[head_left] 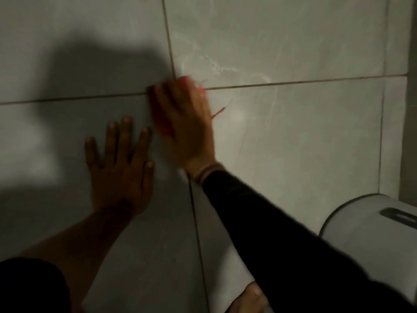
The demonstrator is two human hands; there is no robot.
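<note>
Your left grip (119, 175) lies fingers-spread on the tiles (293, 41) to brace you; your right grip (187, 123) rubs the red cloth (162, 124), finger curl blurred, can't tell.

A rounded white plastic container (365, 240) with a dark slot (399, 216) sits well right of the right hand (185, 127); bare toes (251, 297) show well below it.

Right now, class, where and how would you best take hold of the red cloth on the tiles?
Probably from above, palm over its middle, curling round the far edge: the red cloth lies flat on the tile under the right hand, and only thin frayed threads stick out sideways, too flimsy to pull.
</note>
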